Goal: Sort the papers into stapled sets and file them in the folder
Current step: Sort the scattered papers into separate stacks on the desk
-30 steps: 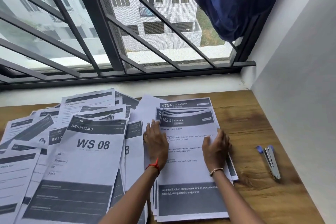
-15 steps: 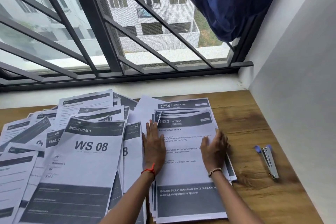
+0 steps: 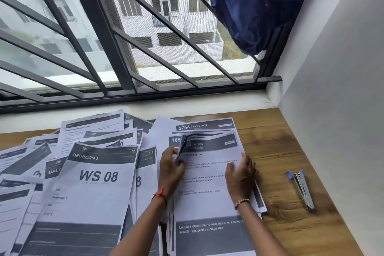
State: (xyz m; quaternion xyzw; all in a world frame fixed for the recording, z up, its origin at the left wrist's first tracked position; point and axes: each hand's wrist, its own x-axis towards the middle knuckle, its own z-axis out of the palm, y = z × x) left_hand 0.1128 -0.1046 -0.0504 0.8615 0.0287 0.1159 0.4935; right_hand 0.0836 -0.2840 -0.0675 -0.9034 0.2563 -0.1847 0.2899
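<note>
We see the kitchen stack (image 3: 207,183) lying on the right-centre part of the wooden desk (image 3: 280,151), its top sheet headed with a dark band and printed with lines about kitchen cloths. The left hand (image 3: 171,170) pinches the upper left corner of the top sheets between thumb and fingers, and that corner (image 3: 184,147) stands lifted and curled off the stack, blurred. The right hand (image 3: 240,176) rests on the stack's right edge with its fingers bent along it. We cannot tell whether they hook under the sheets or only press on them. A red thread (image 3: 160,194) circles the left wrist and a beaded bracelet (image 3: 242,201) the right.

Under the far end of the stack a sheet marked 2754 Living Room (image 3: 205,126) shows. Just beside the stack on the left lies a large sheet reading Bedroom 3, WS 08 (image 3: 97,176), on top of a loose spread of papers (image 3: 41,162) that covers the left of the desk.

A silver stapler (image 3: 302,188) with a blue end lies on the bare wood to the right, apart from the stack and near the white wall (image 3: 342,89). Beyond the desk stands a window grille (image 3: 124,48), with a dark blue cloth (image 3: 249,6) hanging at its upper right.
</note>
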